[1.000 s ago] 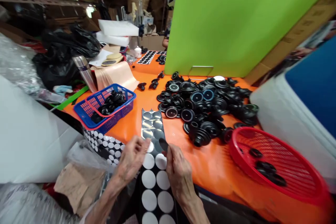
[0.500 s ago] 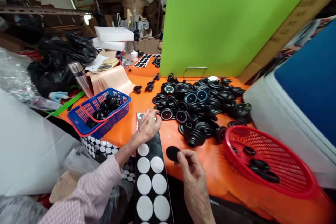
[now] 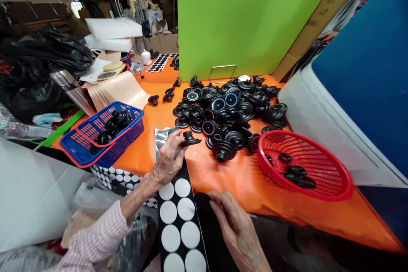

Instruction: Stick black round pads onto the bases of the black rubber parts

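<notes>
My left hand (image 3: 168, 159) pinches a black disc-shaped part with a stub (image 3: 190, 139) by its edge, above the front of a heap of similar black round parts (image 3: 223, 112). Beneath that hand and forearm runs a long black sticker sheet (image 3: 181, 199) with rows of white circles; its far end is silvery. At the table's front edge, my right hand (image 3: 234, 221) is closed, thumb against fingers, on a thin black disc (image 3: 202, 199). That disc is hard to make out against the dark gap below the table.
A blue basket (image 3: 137, 125) holding black parts stands at left, a red basket (image 3: 342, 178) with several black rings at right. A green panel (image 3: 248, 21) rises behind the heap. At back left are a metal flask (image 3: 68, 87) and brown paper (image 3: 119, 93).
My left hand has lifted off the sheet's far end and now holds a black part. My right hand has lowered toward the table edge with the disc. The view has shifted right.
</notes>
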`<state>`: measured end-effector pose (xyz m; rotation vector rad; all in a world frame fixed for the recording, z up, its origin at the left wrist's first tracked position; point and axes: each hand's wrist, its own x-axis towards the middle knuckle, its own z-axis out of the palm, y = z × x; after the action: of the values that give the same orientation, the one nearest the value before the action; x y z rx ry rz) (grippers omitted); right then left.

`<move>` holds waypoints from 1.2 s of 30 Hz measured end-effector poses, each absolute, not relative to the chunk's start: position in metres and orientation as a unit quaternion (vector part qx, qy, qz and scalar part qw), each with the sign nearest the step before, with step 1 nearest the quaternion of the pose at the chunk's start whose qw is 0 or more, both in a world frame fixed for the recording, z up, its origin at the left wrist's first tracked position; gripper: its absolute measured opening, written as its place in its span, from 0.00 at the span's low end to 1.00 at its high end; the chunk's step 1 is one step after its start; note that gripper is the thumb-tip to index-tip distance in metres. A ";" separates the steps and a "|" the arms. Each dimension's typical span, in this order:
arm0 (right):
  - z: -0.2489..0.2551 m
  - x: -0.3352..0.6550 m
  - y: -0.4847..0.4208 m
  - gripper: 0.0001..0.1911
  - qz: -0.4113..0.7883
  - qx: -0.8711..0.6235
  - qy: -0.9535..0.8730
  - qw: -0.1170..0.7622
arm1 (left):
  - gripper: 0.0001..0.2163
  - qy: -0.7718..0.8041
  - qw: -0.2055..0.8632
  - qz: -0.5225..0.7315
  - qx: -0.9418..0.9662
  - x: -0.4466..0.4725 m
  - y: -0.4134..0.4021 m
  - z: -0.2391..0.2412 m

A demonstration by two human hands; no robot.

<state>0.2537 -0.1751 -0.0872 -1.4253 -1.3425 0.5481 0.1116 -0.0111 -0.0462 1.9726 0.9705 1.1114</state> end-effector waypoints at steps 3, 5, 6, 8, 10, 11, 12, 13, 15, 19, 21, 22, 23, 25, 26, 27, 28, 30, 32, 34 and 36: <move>-0.075 0.253 -0.175 0.10 0.257 -0.599 -0.536 0.536 | 0.11 0.414 0.567 0.424 0.573 0.106 -0.043 -0.040; -0.064 0.252 -0.175 0.15 0.306 -0.587 -0.486 0.570 | 0.17 0.404 0.678 0.401 0.466 0.103 -0.059 -0.036; -0.059 0.252 -0.175 0.15 0.337 -0.581 -0.459 0.582 | 0.19 0.398 0.707 0.391 0.435 0.102 -0.066 -0.034; -0.051 0.253 -0.175 0.10 0.402 -0.578 -0.406 0.583 | 0.20 0.390 0.736 0.376 0.406 0.098 -0.075 -0.033; -0.047 0.252 -0.173 0.10 0.462 -0.570 -0.354 0.580 | 0.19 0.385 0.750 0.364 0.397 0.094 -0.082 -0.033; -0.047 0.252 -0.172 0.11 0.482 -0.561 -0.329 0.587 | 0.19 0.381 0.755 0.357 0.396 0.092 -0.084 -0.034; -0.047 0.251 -0.170 0.12 0.490 -0.551 -0.307 0.601 | 0.20 0.378 0.759 0.352 0.396 0.091 -0.087 -0.034; -0.047 0.249 -0.168 0.12 0.489 -0.545 -0.292 0.615 | 0.21 0.374 0.764 0.346 0.397 0.089 -0.089 -0.034; -0.049 0.244 -0.163 0.13 0.469 -0.547 -0.284 0.632 | 0.22 0.371 0.772 0.334 0.395 0.087 -0.092 -0.035; -0.053 0.231 -0.159 0.11 0.422 -0.570 -0.298 0.639 | 0.24 0.372 0.785 0.322 0.376 0.085 -0.097 -0.034; -0.055 0.225 -0.158 0.10 0.408 -0.574 -0.301 0.644 | 0.25 0.370 0.789 0.321 0.371 0.085 -0.098 -0.035; -0.056 0.222 -0.158 0.10 0.404 -0.575 -0.300 0.645 | 0.25 0.369 0.790 0.320 0.371 0.085 -0.099 -0.035; -0.056 0.220 -0.158 0.10 0.404 -0.576 -0.298 0.645 | 0.25 0.368 0.790 0.319 0.371 0.085 -0.099 -0.036; -0.058 0.217 -0.158 0.11 0.408 -0.576 -0.293 0.645 | 0.24 0.369 0.791 0.316 0.372 0.085 -0.099 -0.038; -0.059 0.216 -0.158 0.11 0.410 -0.575 -0.289 0.646 | 0.24 0.368 0.791 0.315 0.372 0.085 -0.099 -0.039; -0.059 0.215 -0.158 0.11 0.412 -0.573 -0.285 0.649 | 0.24 0.367 0.792 0.316 0.372 0.085 -0.099 -0.039; -0.060 0.214 -0.158 0.11 0.413 -0.570 -0.280 0.653 | 0.24 0.366 0.792 0.317 0.371 0.085 -0.099 -0.040; -0.061 0.213 -0.158 0.10 0.410 -0.569 -0.275 0.657 | 0.23 0.365 0.792 0.320 0.369 0.085 -0.100 -0.040; -0.061 0.213 -0.157 0.10 0.401 -0.573 -0.278 0.658 | 0.23 0.366 0.790 0.323 0.370 0.086 -0.100 -0.041; -0.061 0.213 -0.157 0.10 0.391 -0.580 -0.285 0.656 | 0.23 0.367 0.789 0.324 0.372 0.086 -0.100 -0.042; -0.061 0.213 -0.157 0.11 0.383 -0.587 -0.291 0.651 | 0.23 0.365 0.790 0.324 0.372 0.087 -0.100 -0.043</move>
<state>0.2126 -0.1567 -0.0611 -1.3331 -0.6615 0.8689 0.0868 -0.1003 -0.0430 0.8002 0.7867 0.6971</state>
